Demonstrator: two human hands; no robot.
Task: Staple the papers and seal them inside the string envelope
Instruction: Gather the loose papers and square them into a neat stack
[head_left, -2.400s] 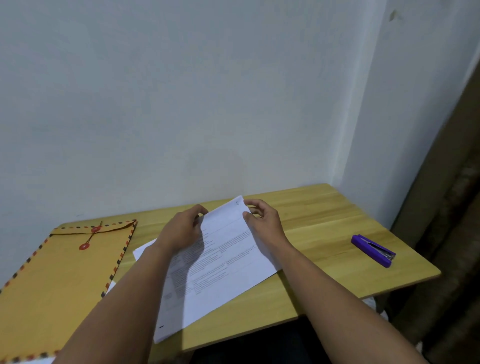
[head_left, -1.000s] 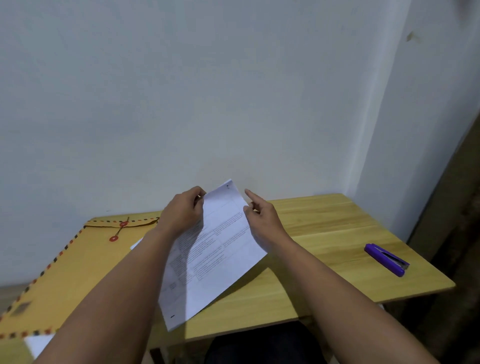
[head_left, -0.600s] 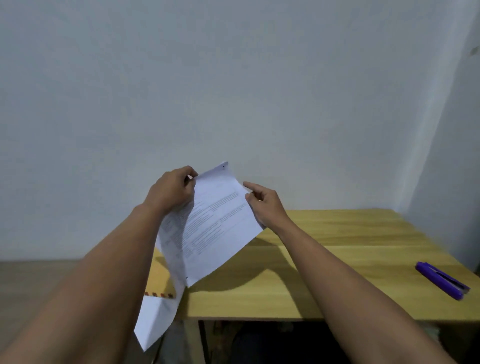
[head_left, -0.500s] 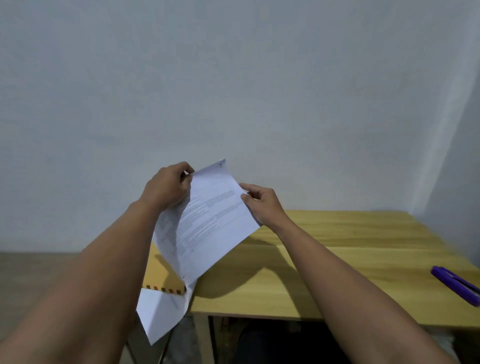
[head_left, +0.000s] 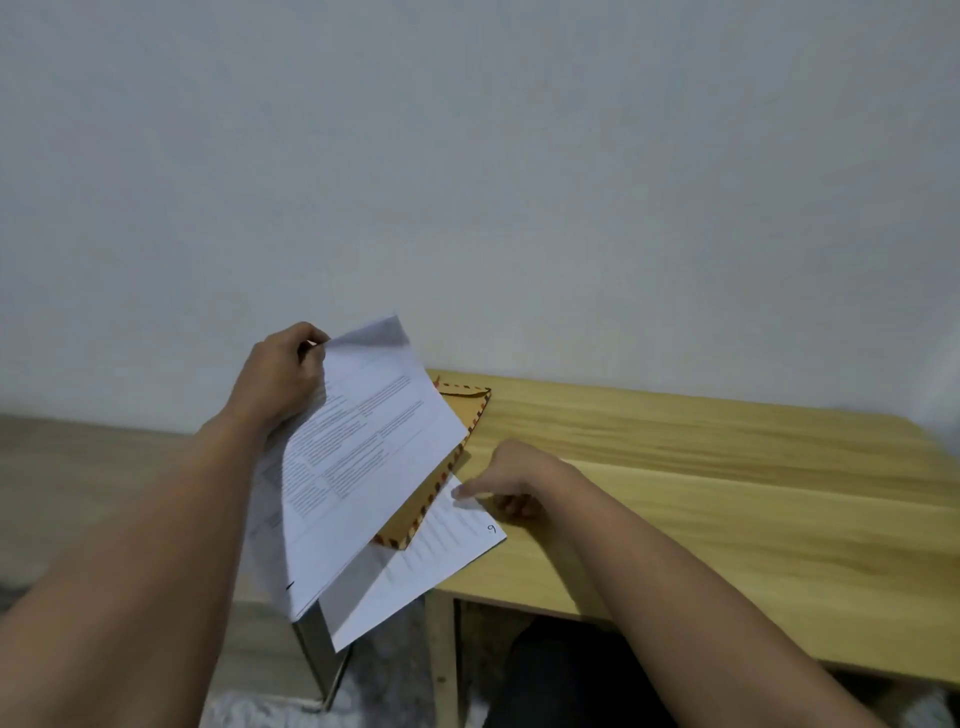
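Note:
My left hand (head_left: 278, 376) grips the top edge of the printed papers (head_left: 363, 457) and holds them lifted above the table's left end. Behind them lies the brown string envelope (head_left: 460, 415) with its red-and-black striped border, mostly hidden. Another white sheet (head_left: 426, 561) sticks out from under the envelope and hangs over the table's front-left corner. My right hand (head_left: 506, 480) is down on that sheet, its fingertips on the sheet's upper corner; whether they pinch it I cannot tell. The stapler is out of view.
The wooden table (head_left: 701, 493) stretches off to the right, against a plain white wall (head_left: 467, 182). A table leg (head_left: 441, 660) and a metal leg (head_left: 324, 660) stand below the front-left corner, over the floor.
My right hand let go of the lifted papers and dropped onto the sheet lying under the envelope. My view swung left, so the purple stapler left the frame. My left hand keeps the papers raised.

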